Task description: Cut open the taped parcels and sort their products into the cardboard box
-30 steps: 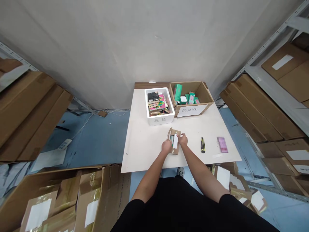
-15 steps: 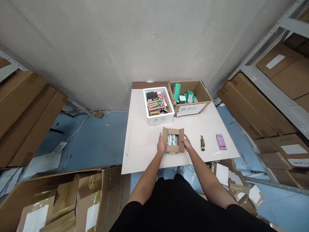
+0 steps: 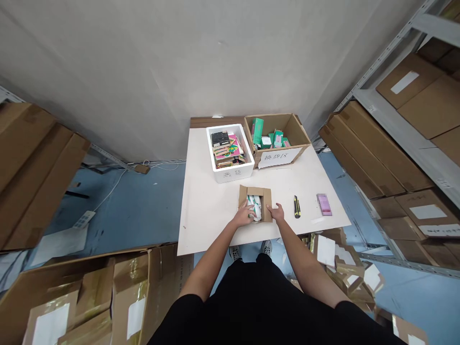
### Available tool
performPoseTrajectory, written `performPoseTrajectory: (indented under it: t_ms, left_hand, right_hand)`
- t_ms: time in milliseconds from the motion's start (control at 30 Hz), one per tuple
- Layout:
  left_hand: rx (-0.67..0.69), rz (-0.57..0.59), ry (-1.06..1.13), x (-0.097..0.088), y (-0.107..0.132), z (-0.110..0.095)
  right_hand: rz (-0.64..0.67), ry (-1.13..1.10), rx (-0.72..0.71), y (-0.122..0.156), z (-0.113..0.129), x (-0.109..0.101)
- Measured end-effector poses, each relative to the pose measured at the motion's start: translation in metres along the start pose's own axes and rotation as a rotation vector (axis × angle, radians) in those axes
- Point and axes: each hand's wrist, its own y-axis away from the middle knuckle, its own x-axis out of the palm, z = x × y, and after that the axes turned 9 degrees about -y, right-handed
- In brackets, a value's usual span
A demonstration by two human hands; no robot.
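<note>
A small cardboard box (image 3: 266, 201) sits near the front edge of the table with its flaps spread. White packets with green print (image 3: 255, 203) fill its inside. My left hand (image 3: 245, 214) reaches over the box's left side, fingers curled on the packets at the opening; part of the grip is hidden. At the opposite side, my right hand (image 3: 276, 212) holds the box by its right flap. To the right lies a black and yellow utility knife (image 3: 296, 207), apart from both hands.
Behind stand a white foam bin (image 3: 234, 173) of small packages and a labelled cardboard carton (image 3: 300, 139) with green boxes. A blurred purple item (image 3: 324, 204) lies at the table's right. Shelves of cartons (image 3: 370, 153) flank the right; a large carton (image 3: 154, 287) stands front left.
My left hand has moved from the box's left side onto the packets inside. My right hand stays at the right flap. The whole view has shifted slightly.
</note>
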Motion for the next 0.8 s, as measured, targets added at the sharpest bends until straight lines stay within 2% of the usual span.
performPoseTrajectory:
  t_ms: [100, 233, 300, 367, 433, 533, 633, 700, 800]
  left_hand:
    - [-0.071, -0.037, -0.091, 0.010, 0.020, -0.004]
    - [-0.151, -0.146, -0.240, 0.037, 0.032, -0.020]
    - [-0.180, -0.193, -0.270, 0.050, 0.033, -0.027]
    - [-0.208, -0.223, -0.265, 0.058, 0.034, -0.030]
    - [-0.233, -0.242, -0.245, 0.062, 0.035, -0.029]
    - [-0.233, -0.242, -0.217, 0.065, 0.035, -0.026]
    - [-0.210, -0.245, -0.199, 0.069, 0.032, -0.024]
    - [-0.206, -0.266, -0.193, 0.075, 0.029, -0.024]
    - [-0.208, -0.298, -0.202, 0.083, 0.028, -0.023]
  right_hand:
    - [0.004, 0.172, -0.042, 0.000, 0.017, -0.004]
    - [0.040, 0.546, -0.383, 0.005, 0.056, 0.005]
    - [0.178, 0.639, -0.553, 0.011, 0.072, 0.020]
    - [0.379, 0.674, -0.646, 0.018, 0.081, 0.038]
    - [0.486, 0.691, -0.660, 0.023, 0.083, 0.055]
    - [0.414, 0.685, -0.639, 0.021, 0.080, 0.068]
    - [0.340, 0.608, -0.712, 0.008, 0.082, 0.069]
    - [0.336, 0.588, -0.749, -0.005, 0.090, 0.069]
    - [0.385, 0.680, -0.663, -0.025, 0.106, 0.077]
